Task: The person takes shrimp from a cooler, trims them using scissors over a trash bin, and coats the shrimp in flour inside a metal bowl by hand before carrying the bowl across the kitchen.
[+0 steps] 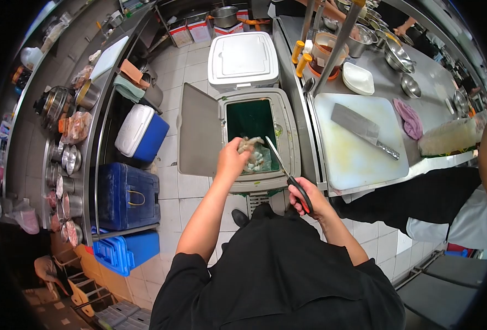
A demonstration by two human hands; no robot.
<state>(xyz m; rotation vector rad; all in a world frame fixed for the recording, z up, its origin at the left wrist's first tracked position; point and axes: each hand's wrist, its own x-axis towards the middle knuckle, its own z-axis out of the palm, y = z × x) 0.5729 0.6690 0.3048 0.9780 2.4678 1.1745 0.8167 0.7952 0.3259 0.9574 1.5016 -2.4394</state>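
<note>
My left hand [233, 159] is closed on what looks like a raw shrimp [251, 144], pale greyish and slightly blurred, over the open bin. My right hand [305, 197] grips scissors [300, 187] by their black and red handles. Their blades point up and left across the bin's opening, with the tips a little right of the shrimp. Just below my left hand, a clear plastic bag [261, 161] with several whitish pieces shows in the opening. The grey bin [290, 118] has a green inside, and its lid [195, 132] is swung out to the left.
A white lidded container [243, 58] stands beyond the bin. On the right counter, a cleaver [359, 125] lies on a white cutting board [339, 165], beside a pink cloth [408, 118]. Blue coolers [123, 198] stand at left. Another person's black-clothed body [419, 192] is close on the right.
</note>
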